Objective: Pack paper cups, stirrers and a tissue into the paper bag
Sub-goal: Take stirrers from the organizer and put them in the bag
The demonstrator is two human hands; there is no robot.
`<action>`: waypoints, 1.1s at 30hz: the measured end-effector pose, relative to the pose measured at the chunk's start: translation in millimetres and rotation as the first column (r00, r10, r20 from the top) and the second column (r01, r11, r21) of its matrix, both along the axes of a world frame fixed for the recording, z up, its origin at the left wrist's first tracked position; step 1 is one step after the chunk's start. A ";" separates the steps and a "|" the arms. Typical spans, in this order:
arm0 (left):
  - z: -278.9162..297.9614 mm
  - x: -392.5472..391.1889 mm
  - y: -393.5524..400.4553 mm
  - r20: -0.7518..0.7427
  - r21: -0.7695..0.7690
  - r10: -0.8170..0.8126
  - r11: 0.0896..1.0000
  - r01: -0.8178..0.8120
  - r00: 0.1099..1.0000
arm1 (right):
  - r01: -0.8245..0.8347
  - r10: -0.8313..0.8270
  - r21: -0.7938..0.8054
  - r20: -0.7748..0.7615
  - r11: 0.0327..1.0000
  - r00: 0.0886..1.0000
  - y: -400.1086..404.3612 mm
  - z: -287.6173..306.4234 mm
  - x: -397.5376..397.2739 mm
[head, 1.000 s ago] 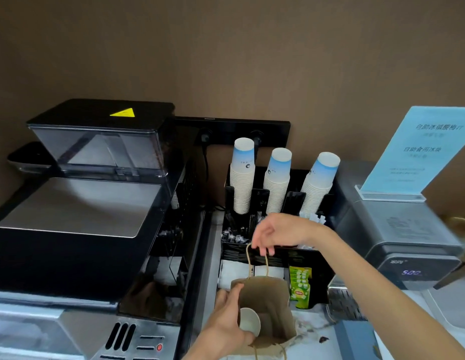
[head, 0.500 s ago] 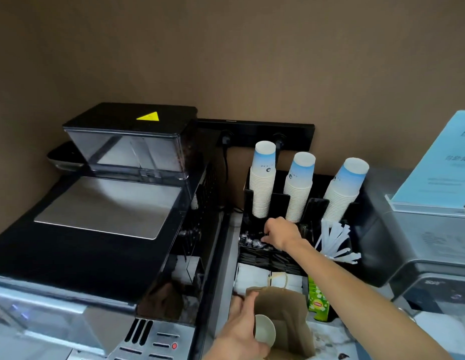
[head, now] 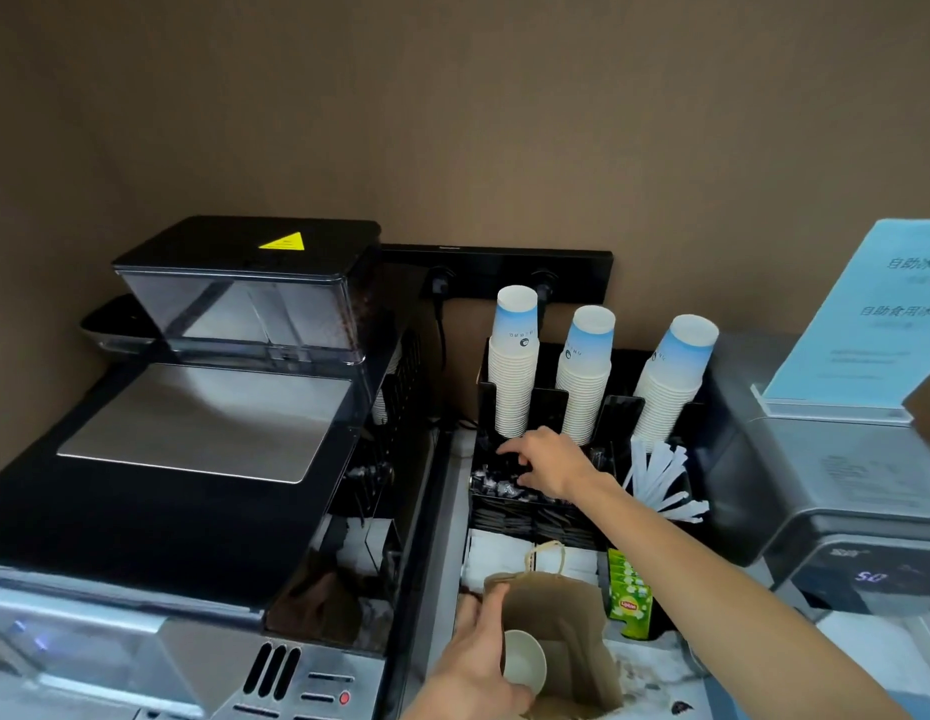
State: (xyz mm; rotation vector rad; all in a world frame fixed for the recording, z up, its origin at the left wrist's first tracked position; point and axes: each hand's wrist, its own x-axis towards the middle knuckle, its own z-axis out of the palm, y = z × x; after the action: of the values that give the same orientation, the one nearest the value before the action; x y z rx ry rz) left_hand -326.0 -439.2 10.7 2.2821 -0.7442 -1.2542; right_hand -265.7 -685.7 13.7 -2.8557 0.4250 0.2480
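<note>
Gripping paper bag (head: 556, 615), left hand (head: 483, 662); right hand (head: 548, 462) spread.

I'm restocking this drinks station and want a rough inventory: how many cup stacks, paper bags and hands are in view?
Stacks of paper cups: 3 (left stack, middle stack, right stack)
Paper bag: 1
Hands: 2 (left hand, right hand)
Total: 6
</note>
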 end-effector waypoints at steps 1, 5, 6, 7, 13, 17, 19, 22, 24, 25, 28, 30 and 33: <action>1.7 -0.2 0.2 0.001 0.003 -0.006 1.000 0.006 1.000 | -0.016 0.016 0.010 -0.028 1.000 0.999 1.6 1.1 2.5; 5.5 -0.9 0.5 -0.009 -0.004 0.001 1.000 -0.001 1.000 | -0.047 0.043 -0.032 -0.097 0.998 0.994 4.8 0.6 8.0; 5.7 -0.8 0.3 -0.007 -0.007 0.000 1.000 0.000 1.000 | -0.051 0.046 -0.051 -0.105 0.997 0.993 5.2 0.3 8.0; 5.8 -0.6 0.2 -0.003 -0.012 -0.004 1.000 0.004 1.000 | -0.054 0.046 -0.069 -0.113 0.996 0.992 5.4 0.6 7.8; 5.2 0.0 0.3 0.005 -0.021 -0.012 1.000 0.012 1.000 | -0.036 0.031 -0.088 -0.051 0.996 0.998 -0.1 11.2 4.6; 3.2 -1.9 0.8 0.023 -0.042 -0.005 0.999 0.006 1.000 | 0.025 -0.022 -0.019 0.132 1.000 0.991 -8.2 30.0 -6.2; 1.4 -1.4 0.5 0.024 -0.046 0.002 0.999 -0.001 1.000 | 0.040 -0.046 0.032 0.226 0.999 0.973 -12.7 45.4 -15.9; -2.7 0.6 0.4 0.007 -0.053 0.007 0.999 -0.007 1.000 | 0.027 -0.041 0.057 0.264 0.998 0.964 -15.7 71.2 -38.6; -5.7 1.1 0.2 0.005 -0.058 -0.004 0.998 0.004 1.000 | 0.046 -0.063 0.063 0.307 0.997 0.950 -15.5 88.5 -57.7; -7.3 1.1 0.0 0.005 -0.059 -0.006 0.998 0.006 1.000 | 0.061 -0.079 0.064 0.341 0.996 0.937 -15.0 97.8 -68.3; -9.6 1.2 -0.7 0.004 -0.055 -0.005 0.998 0.005 1.000 | 0.104 -0.122 0.064 0.467 0.993 0.876 -10.8 130.9 -100.2; -10.4 2.2 -1.5 0.002 -0.053 -0.012 0.999 0.012 1.000 | 0.122 -0.153 0.094 0.547 0.988 0.823 -5.6 153.9 -121.5; -10.7 2.7 -2.1 0.012 -0.063 -0.035 0.997 0.036 0.999 | 0.132 -0.245 0.226 0.607 0.965 0.756 4.6 182.6 -153.0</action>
State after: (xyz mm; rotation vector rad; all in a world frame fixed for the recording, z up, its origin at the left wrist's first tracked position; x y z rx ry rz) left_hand -323.2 -441.3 0.0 2.2366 -0.8197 -1.2171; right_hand -418.8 -681.2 196.3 -2.4896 0.5074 -0.6730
